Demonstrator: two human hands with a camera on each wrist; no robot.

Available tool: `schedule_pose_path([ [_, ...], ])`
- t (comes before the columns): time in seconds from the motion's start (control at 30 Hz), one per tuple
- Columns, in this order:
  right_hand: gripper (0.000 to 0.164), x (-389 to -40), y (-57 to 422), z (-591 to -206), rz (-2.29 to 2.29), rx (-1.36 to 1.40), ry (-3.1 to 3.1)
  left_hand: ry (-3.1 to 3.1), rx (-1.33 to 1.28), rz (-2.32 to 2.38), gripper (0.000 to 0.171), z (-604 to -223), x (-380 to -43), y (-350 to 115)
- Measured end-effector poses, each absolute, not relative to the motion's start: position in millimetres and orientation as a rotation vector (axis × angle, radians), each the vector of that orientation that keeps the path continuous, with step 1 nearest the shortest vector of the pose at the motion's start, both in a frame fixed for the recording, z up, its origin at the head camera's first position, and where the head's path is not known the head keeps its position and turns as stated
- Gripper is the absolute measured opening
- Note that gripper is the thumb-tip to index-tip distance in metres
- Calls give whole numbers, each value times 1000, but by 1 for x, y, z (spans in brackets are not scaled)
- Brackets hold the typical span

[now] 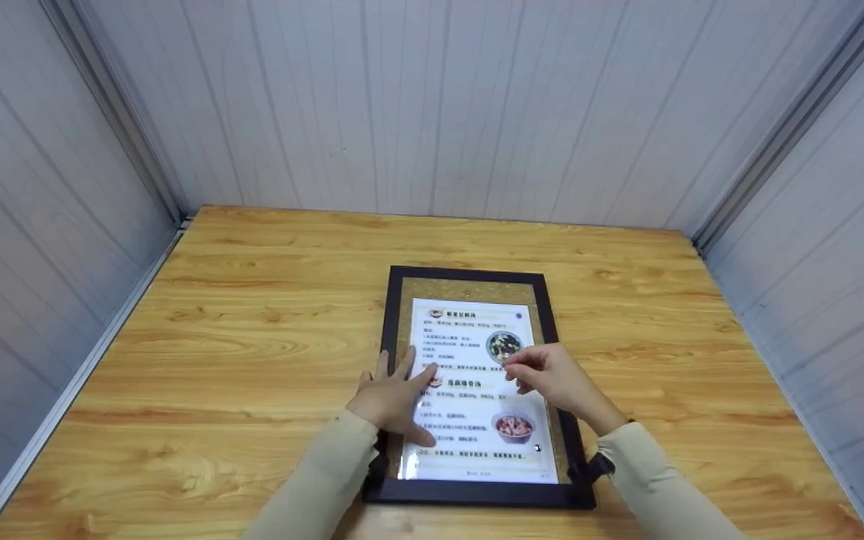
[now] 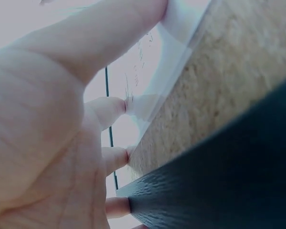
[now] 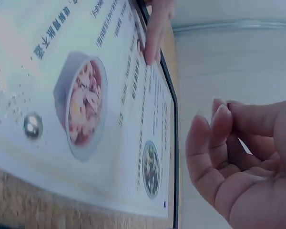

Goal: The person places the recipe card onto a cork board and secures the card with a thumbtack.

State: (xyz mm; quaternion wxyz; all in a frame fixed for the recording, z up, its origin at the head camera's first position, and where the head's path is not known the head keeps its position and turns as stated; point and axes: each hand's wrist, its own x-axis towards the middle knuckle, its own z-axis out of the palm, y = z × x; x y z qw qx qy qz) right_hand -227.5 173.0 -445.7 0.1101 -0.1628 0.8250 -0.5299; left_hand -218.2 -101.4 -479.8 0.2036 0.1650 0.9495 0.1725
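A printed recipe sheet (image 1: 469, 405) in a clear, glossy sleeve lies on a cork board (image 1: 469, 289) with a black frame (image 1: 477, 493). My left hand (image 1: 394, 397) rests with fingers spread across the sheet's left edge and the frame; in the left wrist view the thumb (image 2: 109, 33) touches the sleeve. Above the sheet's right side hovers my right hand (image 1: 556, 379), thumb and forefinger tips together; anything between them is too small to tell. A shiny silver round-headed piece (image 3: 33, 125) sits at the lower right of the sheet, and a small purple dot (image 1: 519, 316) marks its upper right corner.
The framed board lies near the front of a wood-grain table (image 1: 214, 360). Pale panelled walls (image 1: 432, 105) stand behind and on both sides. A dark band (image 1: 598, 466) circles the right wrist.
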Motion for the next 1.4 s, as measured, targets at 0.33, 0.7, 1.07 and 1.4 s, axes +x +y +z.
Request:
schedule_pose_path([
  [0.33,17,-227,147,-460,-1447,-697,2469,2640,434,477,116,-480,-219,-100],
  [0.7,7,-202,105,-472,-1271,-823,2442,2661,459,450,117,-484,-216,-104],
  [1.07,3,-182,77,-490,-1094,-1145,2450,2678,482,404,105,-480,-220,-99],
  [1.4,6,-170,64,-496,-804,-1365,2577,2668,483,473,100,-481,-220,-101],
])
